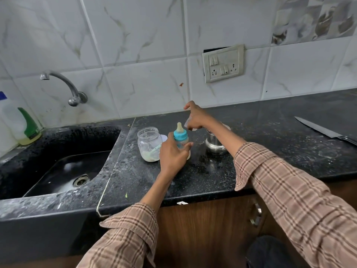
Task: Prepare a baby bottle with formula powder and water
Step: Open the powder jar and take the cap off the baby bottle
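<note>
A baby bottle (181,135) with a blue collar and a cream teat stands upright on the black counter (193,182). My left hand (172,154) grips its body from the left. My right hand (195,118) hovers just behind and above the bottle, pinching a clear plastic cap (187,122) between fingers and thumb. To the left of the bottle stands an open glass jar (148,144) with a little pale formula powder and a green scoop at the bottom. A steel cup (215,145) stands to the right, partly hidden by my right forearm.
A black sink (63,161) with a wall tap (63,84) lies left. A green-capped detergent bottle (29,126) stands at the sink's far left corner. A large knife (326,130) lies on the counter's right. A white jar lid (163,137) lies behind the jar.
</note>
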